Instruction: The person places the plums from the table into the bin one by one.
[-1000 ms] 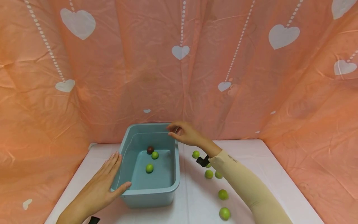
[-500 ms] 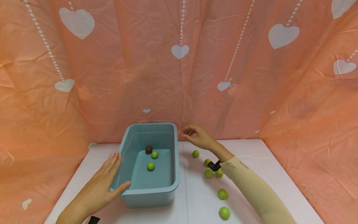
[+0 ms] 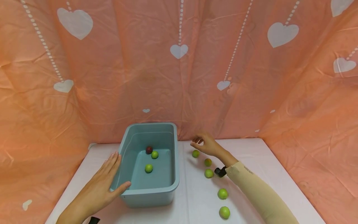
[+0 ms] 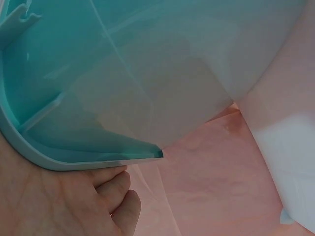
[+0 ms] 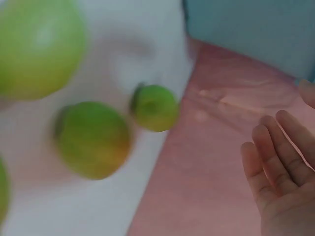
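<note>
My left hand [image 3: 103, 179] lies with straight fingers on the near left rim of a blue-grey plastic tub [image 3: 151, 190]; in the left wrist view the palm is against the rim. Inside the tub are a dark red fruit [image 3: 149, 150] and two small green fruits [image 3: 149, 168]. To the tub's right, my right hand [image 3: 208, 146] hangs in the air, holding nothing, its fingers loosely bent. Just below its fingertips in the head view sits the farthest round green fruit [image 3: 195, 153] on the table. A green fruit with an orange blush [image 5: 93, 140] shows close to it in the right wrist view.
Several more green fruits [image 3: 222, 193] trail toward the near edge of the white-covered table [image 3: 265, 174]. An orange-pink sheet with white hearts [image 3: 156, 77] hangs behind and at both sides. A small black device [image 3: 220, 171] is at my right wrist.
My right hand has moved from over the tub's far right corner rightward and down toward the farthest green fruit. The front green fruit in the tub has shifted slightly. My left hand stays put.
</note>
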`<state>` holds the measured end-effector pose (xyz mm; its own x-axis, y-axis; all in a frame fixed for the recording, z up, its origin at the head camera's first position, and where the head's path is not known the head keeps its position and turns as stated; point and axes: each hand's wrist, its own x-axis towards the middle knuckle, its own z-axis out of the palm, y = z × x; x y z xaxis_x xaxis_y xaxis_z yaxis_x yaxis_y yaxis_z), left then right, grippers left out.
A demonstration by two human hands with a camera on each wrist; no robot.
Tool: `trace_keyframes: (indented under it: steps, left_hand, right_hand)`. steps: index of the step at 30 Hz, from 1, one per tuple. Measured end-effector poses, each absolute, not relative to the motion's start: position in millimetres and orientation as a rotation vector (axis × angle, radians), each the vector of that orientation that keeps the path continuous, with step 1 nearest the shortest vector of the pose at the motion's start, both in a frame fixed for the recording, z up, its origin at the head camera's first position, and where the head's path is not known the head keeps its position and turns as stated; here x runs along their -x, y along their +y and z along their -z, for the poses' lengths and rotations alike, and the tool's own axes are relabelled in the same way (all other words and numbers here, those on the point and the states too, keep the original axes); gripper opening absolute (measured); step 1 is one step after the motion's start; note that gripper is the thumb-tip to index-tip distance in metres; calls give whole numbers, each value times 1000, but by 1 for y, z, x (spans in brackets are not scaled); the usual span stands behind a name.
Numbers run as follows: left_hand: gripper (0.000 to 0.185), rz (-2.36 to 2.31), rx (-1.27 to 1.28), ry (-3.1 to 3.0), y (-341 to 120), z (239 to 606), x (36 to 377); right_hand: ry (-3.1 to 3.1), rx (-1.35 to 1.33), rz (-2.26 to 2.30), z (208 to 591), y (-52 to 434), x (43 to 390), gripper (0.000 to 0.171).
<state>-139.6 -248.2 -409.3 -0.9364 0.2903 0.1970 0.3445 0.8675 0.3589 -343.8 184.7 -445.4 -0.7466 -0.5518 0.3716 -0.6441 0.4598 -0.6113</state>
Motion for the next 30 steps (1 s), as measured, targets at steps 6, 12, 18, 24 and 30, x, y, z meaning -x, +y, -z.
trace_keyframes:
  steps: [6, 12, 18, 24, 30]
  left_hand:
    - [103, 583, 506, -2893, -248, 410, 139]
    - [103, 578, 505, -2887, -248, 410, 139]
    - [103, 567, 510, -2880, -249, 412, 139]
    - [103, 574, 508, -2879, -249, 412, 139]
    - [103, 579, 502, -2883, -249, 411, 139]
  right_hand:
    - [-2705, -999, -1124, 464, 195, 344, 27]
    - [-2842, -934, -1070, 478, 203, 345, 38]
    - [-2861, -945, -1006, 492, 205, 348, 35]
    - [-2901, -935, -1022, 496, 206, 346, 33]
    - [-2917, -926, -1031, 499, 207, 345, 35]
